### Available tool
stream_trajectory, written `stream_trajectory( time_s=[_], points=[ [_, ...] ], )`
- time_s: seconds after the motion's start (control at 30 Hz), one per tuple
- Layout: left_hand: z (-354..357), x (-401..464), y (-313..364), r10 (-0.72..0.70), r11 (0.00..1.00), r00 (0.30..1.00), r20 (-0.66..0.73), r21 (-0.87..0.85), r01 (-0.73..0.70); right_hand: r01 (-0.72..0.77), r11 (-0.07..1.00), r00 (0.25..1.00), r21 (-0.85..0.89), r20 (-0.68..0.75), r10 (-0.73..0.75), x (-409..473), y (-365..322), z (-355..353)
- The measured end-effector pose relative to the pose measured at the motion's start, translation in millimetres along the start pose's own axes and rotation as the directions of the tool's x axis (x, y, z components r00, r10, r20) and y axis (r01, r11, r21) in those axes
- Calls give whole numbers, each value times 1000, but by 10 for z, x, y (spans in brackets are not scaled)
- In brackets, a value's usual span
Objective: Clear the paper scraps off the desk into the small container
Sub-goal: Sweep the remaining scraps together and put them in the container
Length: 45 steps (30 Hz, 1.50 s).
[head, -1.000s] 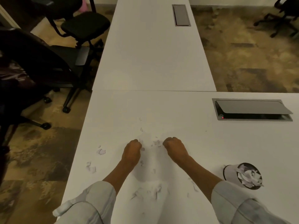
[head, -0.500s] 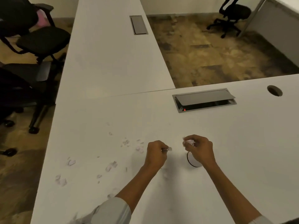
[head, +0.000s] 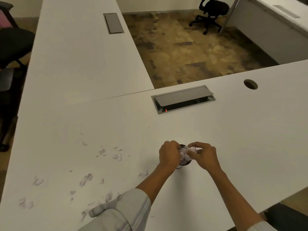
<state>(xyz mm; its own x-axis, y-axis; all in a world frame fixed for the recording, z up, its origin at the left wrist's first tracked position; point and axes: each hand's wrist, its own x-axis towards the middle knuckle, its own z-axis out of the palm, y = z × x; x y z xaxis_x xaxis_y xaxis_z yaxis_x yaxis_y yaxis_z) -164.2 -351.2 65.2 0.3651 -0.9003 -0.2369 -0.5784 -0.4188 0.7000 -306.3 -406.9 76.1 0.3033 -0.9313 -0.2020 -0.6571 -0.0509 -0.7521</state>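
Note:
A small dark-rimmed container stands on the white desk, mostly hidden between my hands. It is stuffed with crumpled white paper scraps. My left hand curls over its left rim with fingers on the paper. My right hand pinches paper scraps above the right rim. Several loose scraps lie scattered on the desk to the left, with more nearer the front left edge.
A grey cable hatch with a red light sits open behind the container. A round grommet hole is at the right. Another hatch lies on the adjoining desk. Black office chairs stand at left and far right.
Both hands came from the scrap patch on the left with scraps pinched in them and now meet over the container. The view has swung right.

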Motion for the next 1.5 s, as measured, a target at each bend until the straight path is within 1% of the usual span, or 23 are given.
stream_trajectory(
  time_s=[0.1, 0.17, 0.27, 0.37, 0.47, 0.6, 0.67, 0.73, 0.83, 0.9, 1.0, 1.07, 1.17, 1.23, 1.27, 1.3, 1.37, 1.4, 1.43, 1.5],
  points=[
    [1, 38, 35, 15, 1000, 1000, 24, 11, -15, -3, 999, 1000, 32, -7, 3, 3, 41, 19],
    [3, 59, 36, 39, 999, 999, 38, 27, -40, 8, 1000, 1000, 16, 19, -8, 5, 56, 31],
    [-17, 81, 46, 59, 997, 994, 89, 47, -63, 38, 998, 997, -53, 67, -35, 7, 66, 31],
    [-55, 104, 49, 75, 993, 982, 171, 76, -89, 63, 991, 990, -117, 130, -48, 18, 67, 26],
    [-113, 116, 14, 112, 988, 964, 242, 78, -134, 95, 971, 983, -217, 177, -57, 11, 31, 62],
    [-212, 107, -36, 146, 986, 959, 245, 46, -161, 104, 961, 992, -255, 90, -84, -19, -38, 124],
    [-253, 92, -78, 156, 985, 957, 244, 32, -168, 85, 941, 996, -327, 63, -68, -20, -51, 168],
    [-272, 57, -123, 160, 983, 948, 275, 39, -178, 62, 902, 998, -428, 44, -48, -5, -56, 226],
    [-245, -23, -165, 176, 962, 924, 341, 138, -234, 41, 849, 999, -527, 36, -25, 36, -52, 303],
    [-206, -90, -172, 192, 939, 909, 369, 199, -279, 38, 838, 999, -544, 35, -22, 60, -18, 334],
    [-195, -200, -184, 247, 908, 902, 354, 241, -343, 69, 877, 998, -475, 32, -61, 59, 65, 330],
    [-240, -290, -246, 259, 920, 913, 315, 208, -332, 113, 916, 991, -385, -25, -133, 27, 78, 278],
    [-386, -469, -488, 232, 961, 953, 195, 109, -256, 225, 957, 948, -181, -185, -258, -103, -20, 191],
    [-513, -642, -776, 154, 984, 982, 111, 69, -163, 262, 964, 936, -48, -229, -266, -291, -99, 237],
    [-582, -743, -943, 101, 993, 992, 78, 58, -106, 254, 967, 945, -3, -213, -249, -411, -114, 308],
    [-650, -854, -1122, 45, 998, 998, 52, 49, -48, 232, 973, 960, 15, -163, -226, -544, -106, 408],
    [-768, -1099, -1483, -58, 997, 998, 10, 41, 58, 147, 989, 989, -10, 19, -147, -812, -42, 658],
    [-818, -1225, -1653, -103, 993, 995, -8, 48, 103, 82, 995, 989, -53, 130, -74, -935, 4, 785],
    [-862, -1352, -1815, -143, 988, 989, -25, 60, 145, 17, 992, 971, -128, 241, 15, -1048, 54, 906],
    [-940, -1616, -2113, -214, 972, 976, -46, 86, 217, -40, 947, 897, -320, 407, 175, -1237, 161, 1119]
  ],
)
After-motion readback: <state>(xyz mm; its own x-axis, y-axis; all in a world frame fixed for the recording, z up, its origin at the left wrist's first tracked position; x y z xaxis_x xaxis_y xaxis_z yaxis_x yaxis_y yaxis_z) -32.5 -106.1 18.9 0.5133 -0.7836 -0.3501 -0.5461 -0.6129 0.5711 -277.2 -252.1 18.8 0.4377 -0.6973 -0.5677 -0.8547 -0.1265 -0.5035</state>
